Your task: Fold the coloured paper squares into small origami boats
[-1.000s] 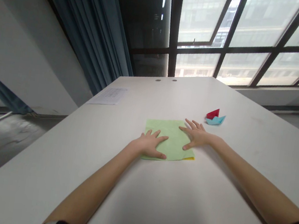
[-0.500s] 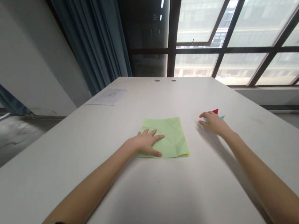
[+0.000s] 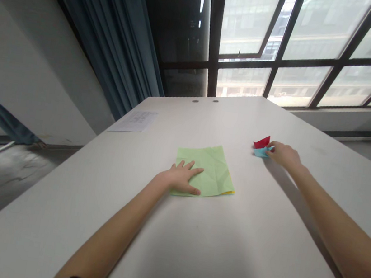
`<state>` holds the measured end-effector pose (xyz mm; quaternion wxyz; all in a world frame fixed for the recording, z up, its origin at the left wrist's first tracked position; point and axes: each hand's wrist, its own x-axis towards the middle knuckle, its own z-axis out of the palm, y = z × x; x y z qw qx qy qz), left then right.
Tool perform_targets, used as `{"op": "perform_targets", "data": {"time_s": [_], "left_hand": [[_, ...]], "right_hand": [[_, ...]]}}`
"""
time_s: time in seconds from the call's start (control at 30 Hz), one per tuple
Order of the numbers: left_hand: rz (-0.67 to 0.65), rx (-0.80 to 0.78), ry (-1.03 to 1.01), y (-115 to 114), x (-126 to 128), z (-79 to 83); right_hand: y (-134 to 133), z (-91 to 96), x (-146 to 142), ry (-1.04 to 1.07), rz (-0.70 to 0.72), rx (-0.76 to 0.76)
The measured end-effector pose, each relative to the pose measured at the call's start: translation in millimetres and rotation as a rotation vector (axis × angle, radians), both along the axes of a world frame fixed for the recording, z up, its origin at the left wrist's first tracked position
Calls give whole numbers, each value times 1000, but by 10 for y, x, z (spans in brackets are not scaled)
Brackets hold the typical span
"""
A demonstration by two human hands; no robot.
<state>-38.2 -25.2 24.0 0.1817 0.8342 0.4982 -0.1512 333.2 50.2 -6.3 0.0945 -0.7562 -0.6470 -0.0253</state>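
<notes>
A light green paper sheet (image 3: 212, 167) lies on the white table (image 3: 213, 243), with a yellow sheet edge showing under its near right corner. My left hand (image 3: 182, 178) rests flat on the sheet's near left part, fingers spread. A small folded blue paper boat (image 3: 260, 152) and a folded red paper piece (image 3: 261, 142) sit to the right of the sheet. My right hand (image 3: 282, 154) is closed on the right end of the blue boat, fingers pinched at it.
A printed white sheet (image 3: 135, 120) lies at the far left edge of the table. Two round holes (image 3: 205, 100) mark the table's far edge. Dark blue curtains (image 3: 116, 43) and large windows stand behind.
My right hand left the green sheet, passed across to the right and now grips the blue boat. The green sheet shifted slightly left and turned. My left hand stays on it.
</notes>
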Motion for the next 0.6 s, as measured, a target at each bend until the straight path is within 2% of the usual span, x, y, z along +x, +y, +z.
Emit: {"op": "perform_targets", "data": {"time_s": [0.17,0.33,0.5,0.6], "left_hand": [[-2,-9,-1,-4,11,18],[-5,30,-52,-3,-6,-13],[-10,59,-62,1,-27,-34],[-11,111,-62,9,-22,-17]], "right_hand": [[-30,78,-36,-26,-13,-28],[-48,108,-57,-57,51,-26],[-15,98,-109,28,136,-49],[-42,196,-223,122,218,-42]]}}
